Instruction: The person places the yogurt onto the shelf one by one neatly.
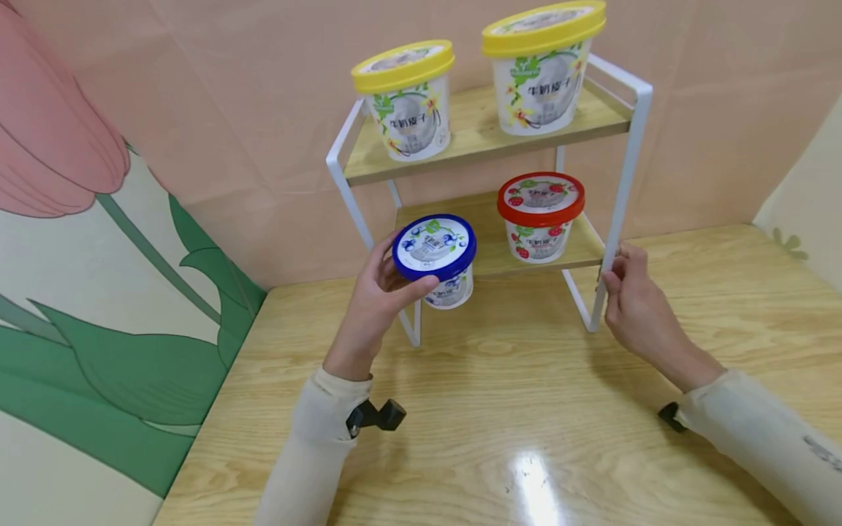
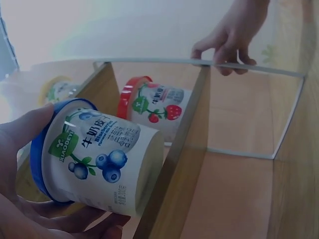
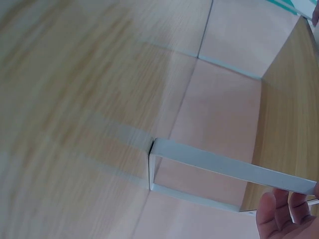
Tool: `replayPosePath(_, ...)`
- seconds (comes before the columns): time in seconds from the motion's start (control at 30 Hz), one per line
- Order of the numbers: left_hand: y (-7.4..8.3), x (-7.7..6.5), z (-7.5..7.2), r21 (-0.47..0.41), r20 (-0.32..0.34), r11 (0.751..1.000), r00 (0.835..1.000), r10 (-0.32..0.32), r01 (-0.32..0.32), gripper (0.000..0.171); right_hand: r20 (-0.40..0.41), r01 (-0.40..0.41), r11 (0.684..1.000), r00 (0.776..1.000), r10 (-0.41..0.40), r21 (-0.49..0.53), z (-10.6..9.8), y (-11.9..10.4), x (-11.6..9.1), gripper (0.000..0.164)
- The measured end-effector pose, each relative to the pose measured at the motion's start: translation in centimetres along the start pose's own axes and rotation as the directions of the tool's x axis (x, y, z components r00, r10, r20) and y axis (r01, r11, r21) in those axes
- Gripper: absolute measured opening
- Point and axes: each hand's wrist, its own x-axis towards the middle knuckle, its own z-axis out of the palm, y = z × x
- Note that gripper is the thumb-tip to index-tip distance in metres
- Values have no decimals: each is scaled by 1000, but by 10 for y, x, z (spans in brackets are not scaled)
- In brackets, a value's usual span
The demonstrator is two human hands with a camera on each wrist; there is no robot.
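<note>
My left hand (image 1: 375,299) grips a blue-lidded blueberry ice cream tub (image 1: 454,288) around its side, with the thumb at the front of the lid. The tub is at the left front edge of the lower board of a two-tier shelf (image 1: 500,142); in the left wrist view its base (image 2: 149,174) is beside that board. Whether it touches the board I cannot tell. On the right, my right hand (image 1: 634,299) holds the shelf's white metal side frame (image 1: 621,197) near the lower board. A red-lidded strawberry tub (image 1: 541,237) stands on that board.
Two yellow-lidded tubs stand on the upper board, one on the left (image 1: 411,120) and a second on the right (image 1: 542,88). The shelf stands on a wood-grain table (image 1: 487,409) against a pink backdrop (image 1: 276,131). A flower-printed panel (image 1: 131,292) borders the left side.
</note>
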Motion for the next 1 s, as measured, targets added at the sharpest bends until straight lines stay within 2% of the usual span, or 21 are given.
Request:
replayPosePath(0.1,-1,2,4,21,-15,1000,1000,10,-10,108,-8,11,1000,1000,-11,-1,-1,1,1,27)
replayPosePath(0.23,-3,7,9,29,-27,999,1000,14,-14,103,-9,2,1000,1000,-2,2,-1,1,1,27)
replayPosePath(0.63,-11,25,15,-26,-54,999,998,21,-23,83,1,-4,1000,1000,4,12,1,0,1,27)
replayPosePath(1.0,-14,37,20,-80,-94,997,996,-2,-6,86,14,-4,1000,1000,4,6,0,1,0,28)
